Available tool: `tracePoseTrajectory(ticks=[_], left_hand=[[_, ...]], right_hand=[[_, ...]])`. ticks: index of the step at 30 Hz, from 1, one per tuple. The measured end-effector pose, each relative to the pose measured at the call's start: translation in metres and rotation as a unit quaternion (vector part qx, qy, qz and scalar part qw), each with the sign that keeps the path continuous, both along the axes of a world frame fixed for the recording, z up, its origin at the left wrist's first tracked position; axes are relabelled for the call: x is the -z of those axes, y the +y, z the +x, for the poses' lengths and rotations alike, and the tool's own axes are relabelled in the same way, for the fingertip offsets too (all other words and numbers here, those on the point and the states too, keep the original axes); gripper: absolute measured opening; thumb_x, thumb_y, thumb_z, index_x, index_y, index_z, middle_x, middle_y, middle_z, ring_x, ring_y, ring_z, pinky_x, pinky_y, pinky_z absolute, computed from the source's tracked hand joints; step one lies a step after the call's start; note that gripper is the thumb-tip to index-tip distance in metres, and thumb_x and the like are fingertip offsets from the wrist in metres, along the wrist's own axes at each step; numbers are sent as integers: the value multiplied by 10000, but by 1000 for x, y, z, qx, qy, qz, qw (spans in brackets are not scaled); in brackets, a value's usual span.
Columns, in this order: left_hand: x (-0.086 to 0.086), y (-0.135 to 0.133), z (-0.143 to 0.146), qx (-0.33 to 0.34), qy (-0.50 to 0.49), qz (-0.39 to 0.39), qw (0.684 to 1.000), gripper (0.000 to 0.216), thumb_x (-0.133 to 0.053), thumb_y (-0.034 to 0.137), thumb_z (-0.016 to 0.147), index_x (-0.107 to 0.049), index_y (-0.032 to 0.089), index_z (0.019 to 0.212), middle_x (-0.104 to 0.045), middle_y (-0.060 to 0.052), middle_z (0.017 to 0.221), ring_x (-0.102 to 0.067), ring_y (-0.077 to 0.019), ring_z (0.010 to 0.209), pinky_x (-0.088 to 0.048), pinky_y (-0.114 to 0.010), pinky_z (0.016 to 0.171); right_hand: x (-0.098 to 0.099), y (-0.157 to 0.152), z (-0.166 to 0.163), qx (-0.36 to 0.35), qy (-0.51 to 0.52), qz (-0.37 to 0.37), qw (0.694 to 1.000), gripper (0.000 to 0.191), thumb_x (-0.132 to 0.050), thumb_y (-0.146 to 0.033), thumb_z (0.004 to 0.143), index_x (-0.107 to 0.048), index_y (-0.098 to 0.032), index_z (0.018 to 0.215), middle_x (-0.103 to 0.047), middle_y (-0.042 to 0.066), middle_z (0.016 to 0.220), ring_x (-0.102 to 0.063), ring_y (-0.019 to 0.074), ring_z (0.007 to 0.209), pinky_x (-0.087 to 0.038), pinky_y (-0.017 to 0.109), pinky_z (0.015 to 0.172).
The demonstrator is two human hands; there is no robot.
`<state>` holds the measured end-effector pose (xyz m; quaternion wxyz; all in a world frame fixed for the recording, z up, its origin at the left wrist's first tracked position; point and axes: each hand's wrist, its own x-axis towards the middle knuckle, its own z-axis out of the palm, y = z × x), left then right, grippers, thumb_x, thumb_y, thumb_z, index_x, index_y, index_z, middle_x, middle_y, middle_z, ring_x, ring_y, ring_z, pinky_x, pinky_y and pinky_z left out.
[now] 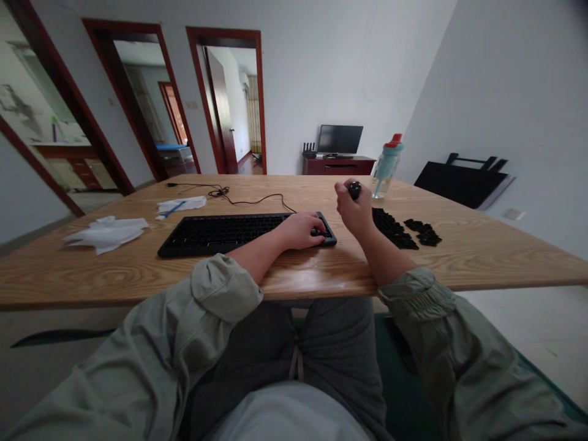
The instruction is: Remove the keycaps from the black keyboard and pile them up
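A black keyboard [220,235] lies across the wooden table in front of me. My left hand [301,231] rests on its right end, thumb and fingers curled down against it, with a dark patch showing between them. Just right of the keyboard, my right hand [353,208] is raised above the table in a fist. It is closed around a tool with a rounded black handle [354,190]; the tool's other end is hidden. Beside my right wrist lie many loose black keycaps [395,230], with a smaller pile of keycaps [423,233] further right.
A water bottle [387,165] with a red lid stands behind my right hand. White tissues [110,234] lie at the left, near a blue stick-like brush [171,209] on another tissue. The keyboard's cable [248,201] trails across the back. The table's front edge [316,291] is close to me.
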<state>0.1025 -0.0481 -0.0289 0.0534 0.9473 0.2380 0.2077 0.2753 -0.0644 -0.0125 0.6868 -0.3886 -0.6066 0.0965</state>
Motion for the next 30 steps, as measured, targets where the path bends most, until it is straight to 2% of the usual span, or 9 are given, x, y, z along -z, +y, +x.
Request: tracePoseTrajectory(ticks=[3,6,11,14,20,30], left_hand=[[0,0,0,17,-13,-6,1000,179,-659,274,832,-764,192,951,-694,-66,1025,-658,-192,909,-516,-311,891],[0,-2,0,32,-34,-10,999,166,-677,256,817,-760,197,949,-678,-69,1061,-656,-198,958,-513,-322,941],[-1,-7,5,51,-68,-22,996,141,-712,248,818,-757,194,940,-600,-119,1320,-584,-240,1251,-438,-363,1106],[-1,-11,12,60,-66,-16,996,111,-694,233,840,-749,192,927,-572,-133,1405,-501,-252,1372,-423,-369,1124],[-3,-13,19,59,-24,19,998,105,-653,236,857,-728,192,915,-703,-91,1197,-644,-245,1129,-473,-372,1034],[-5,-14,18,41,-30,26,998,116,-641,223,855,-696,182,948,-732,-79,1031,-656,-226,985,-490,-354,948]], right_hand=[[-2,2,-2,-49,92,-17,994,417,-645,-553,854,-416,-242,696,-390,-78,494,-351,87,404,-300,227,382],[-5,2,-4,-66,160,-24,985,429,-667,-569,826,-408,-249,707,-374,-97,472,-321,80,356,-300,223,349],[-11,0,-8,-86,199,-38,975,490,-642,-615,828,-355,-251,667,-341,-102,461,-313,73,338,-317,221,336],[-13,-2,-10,-102,213,-44,971,510,-611,-641,841,-335,-253,659,-315,-103,453,-308,75,335,-308,223,331],[-16,-6,-13,-132,252,-57,957,529,-624,-670,821,-337,-253,669,-289,-113,440,-298,74,335,-316,220,333],[-18,-5,-9,-147,249,-68,955,548,-594,-722,812,-343,-256,669,-270,-114,433,-279,81,327,-296,230,322]])
